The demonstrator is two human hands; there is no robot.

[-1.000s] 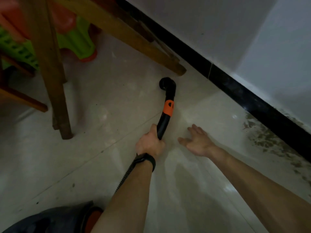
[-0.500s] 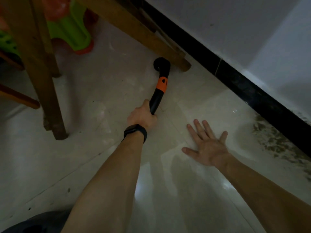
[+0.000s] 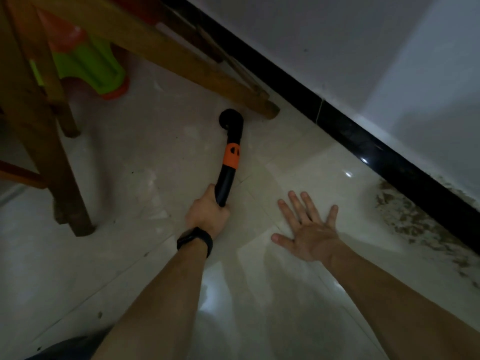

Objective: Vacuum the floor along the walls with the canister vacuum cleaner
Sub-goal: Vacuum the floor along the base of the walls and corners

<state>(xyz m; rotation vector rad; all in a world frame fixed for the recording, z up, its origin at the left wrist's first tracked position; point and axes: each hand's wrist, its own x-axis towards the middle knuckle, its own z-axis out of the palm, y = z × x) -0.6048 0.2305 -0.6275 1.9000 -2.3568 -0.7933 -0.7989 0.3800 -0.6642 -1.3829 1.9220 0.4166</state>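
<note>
**Nozzle working the floor by the wooden leg, close to the wall**

The left hand point(image 3: 207, 216) is gripping the black-and-orange vacuum wand point(image 3: 228, 165), fingers wrapped tight round its lower end. The round nozzle point(image 3: 230, 120) is sitting on the floor point(image 3: 155, 255) just beside the foot of a slanting wooden leg point(image 3: 267, 110), near the black skirting point(image 3: 363, 144) but not touching it. The right hand point(image 3: 309, 235) is lying flat and spread on the tiles, holding nothing, seemingly bracing. To do this well, I'd say, the nozzle should be hugging the tiles, slipping round that foot, then running along the skirting toward the speckled brown patch point(image 3: 405, 216). The canister isn't showing.
</note>
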